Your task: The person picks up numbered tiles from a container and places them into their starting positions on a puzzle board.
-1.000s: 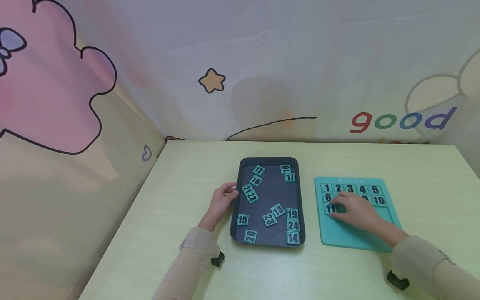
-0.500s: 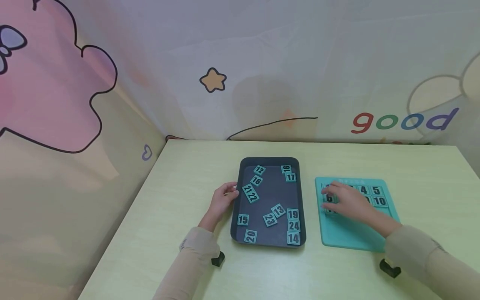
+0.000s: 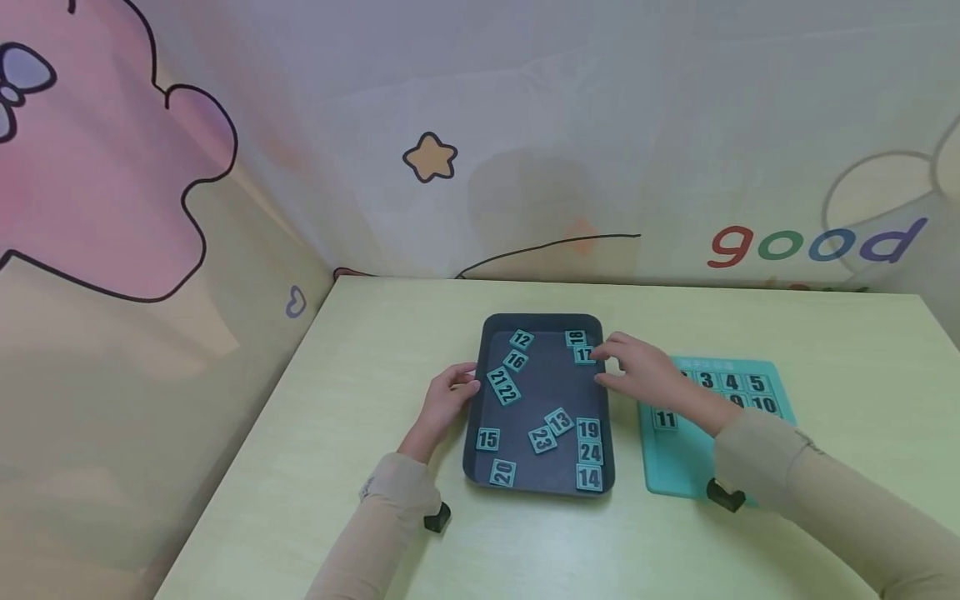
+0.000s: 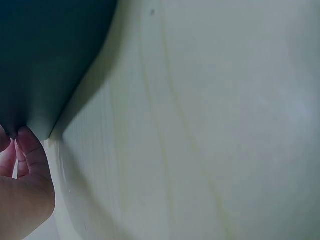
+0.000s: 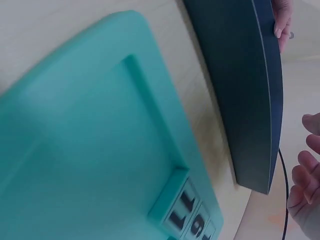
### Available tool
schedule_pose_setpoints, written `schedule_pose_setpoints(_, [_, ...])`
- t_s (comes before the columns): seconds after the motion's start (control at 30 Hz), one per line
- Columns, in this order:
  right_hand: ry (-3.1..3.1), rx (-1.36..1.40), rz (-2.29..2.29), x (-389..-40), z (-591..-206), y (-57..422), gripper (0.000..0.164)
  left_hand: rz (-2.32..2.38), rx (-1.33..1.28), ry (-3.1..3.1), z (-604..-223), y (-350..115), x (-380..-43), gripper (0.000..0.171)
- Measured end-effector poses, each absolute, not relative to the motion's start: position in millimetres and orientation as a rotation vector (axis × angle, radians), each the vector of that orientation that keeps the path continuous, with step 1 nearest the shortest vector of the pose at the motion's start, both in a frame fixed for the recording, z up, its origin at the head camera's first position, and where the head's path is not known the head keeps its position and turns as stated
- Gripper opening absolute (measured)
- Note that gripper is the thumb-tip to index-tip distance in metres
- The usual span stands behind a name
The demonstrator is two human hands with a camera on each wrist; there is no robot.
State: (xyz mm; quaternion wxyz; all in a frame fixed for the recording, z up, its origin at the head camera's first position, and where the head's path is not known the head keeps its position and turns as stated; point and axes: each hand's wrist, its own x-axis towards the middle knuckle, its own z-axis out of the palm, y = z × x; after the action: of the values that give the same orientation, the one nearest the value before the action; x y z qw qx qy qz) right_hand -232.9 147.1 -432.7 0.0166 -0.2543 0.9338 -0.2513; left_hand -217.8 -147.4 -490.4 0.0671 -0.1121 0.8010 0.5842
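Note:
My left hand (image 3: pixel 442 404) pinches the left rim of a dark number-tile tray (image 3: pixel 532 400); the left wrist view shows thumb and fingers meeting at the tray (image 4: pixel 55 55). Over the tray's upper right edge hovers my right hand (image 3: pixel 637 367), thumb and fingers apart with nothing between them. Its fingertips are right at the 17 tile (image 3: pixel 583 355), partly covering it. The 18 tile (image 3: pixel 575 337) lies just behind. A teal number board (image 3: pixel 675 467) sits under my right forearm, with the 11 tile (image 5: pixel 182 210) in its grid; some tiles are hidden by the hand and arm.
Several more teal tiles lie loose in the tray, among them the 12 tile (image 3: pixel 521 339), the 13 tile (image 3: pixel 558 422) and the 20 tile (image 3: pixel 503 473). A pale wooden table (image 3: pixel 390 333) carries everything, backed by a printed cloth wall (image 3: pixel 525 125).
My right hand has moved left from the number board to the tray's upper right edge, uncovering the 11 tile. My left hand has stayed on the tray's rim.

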Motion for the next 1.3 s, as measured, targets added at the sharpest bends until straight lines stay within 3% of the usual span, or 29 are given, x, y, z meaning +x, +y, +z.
schedule_pose_setpoints(0.37, [2.900, -0.884, -0.804, -257.2, -440.1, 115.2, 0.032, 1.788, -0.331, 2.407, -490.7, -148.3, -218.1, 0.034])
schedule_pose_setpoints(0.83, [2.794, -0.976, -0.354, -274.8, -458.1, 87.8, 0.071, 1.775, -0.325, 2.411, -489.7, -148.4, -217.9, 0.034])
schedule_pose_setpoints(1.3, [2.723, -1.017, -0.130, -285.6, -465.4, 70.0, 0.076, 1.783, -0.343, 2.388, -488.6, -149.3, -218.1, 0.033])
